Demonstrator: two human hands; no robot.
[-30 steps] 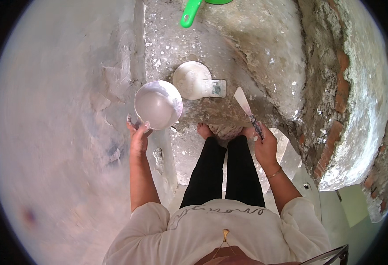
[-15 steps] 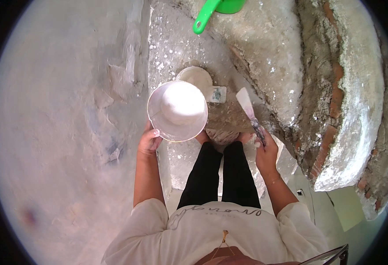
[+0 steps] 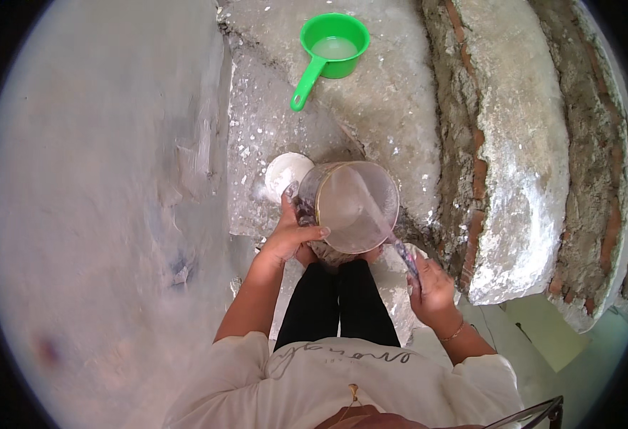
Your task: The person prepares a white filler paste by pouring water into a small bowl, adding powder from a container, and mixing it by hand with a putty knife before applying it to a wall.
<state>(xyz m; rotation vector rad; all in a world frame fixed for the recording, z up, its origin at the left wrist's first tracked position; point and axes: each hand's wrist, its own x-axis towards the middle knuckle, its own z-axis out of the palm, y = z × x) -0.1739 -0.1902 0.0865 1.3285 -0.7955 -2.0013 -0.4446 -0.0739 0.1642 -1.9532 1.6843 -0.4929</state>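
My left hand (image 3: pixel 283 234) grips the side of a translucent plastic tub (image 3: pixel 384 187), thumb near the rim and fingers on its outer wall. The tub tilts with its mouth turned toward my right. In my right hand (image 3: pixel 434 289), a putty knife (image 3: pixel 407 259) is held by its paint-spotted handle. Its pale blade reaches into the tub's mouth. Beside the tub on the left lies a round white dish-like piece (image 3: pixel 285 171), with white powder around it. How much is inside the tub is hard to make out.
A green dipper (image 3: pixel 337 66) with cloudy liquid stands on the rough step (image 3: pixel 389 107) ahead. More worn steps with exposed brick (image 3: pixel 475 186) curve away to the right. A smooth grey wall-like surface (image 3: pixel 114 179) fills the left. My feet are just below the tub.
The tub has moved right and tipped; the white mass seen in it before no longer shows. The putty knife has come into its mouth. The view has shifted, bringing the whole dipper into sight.
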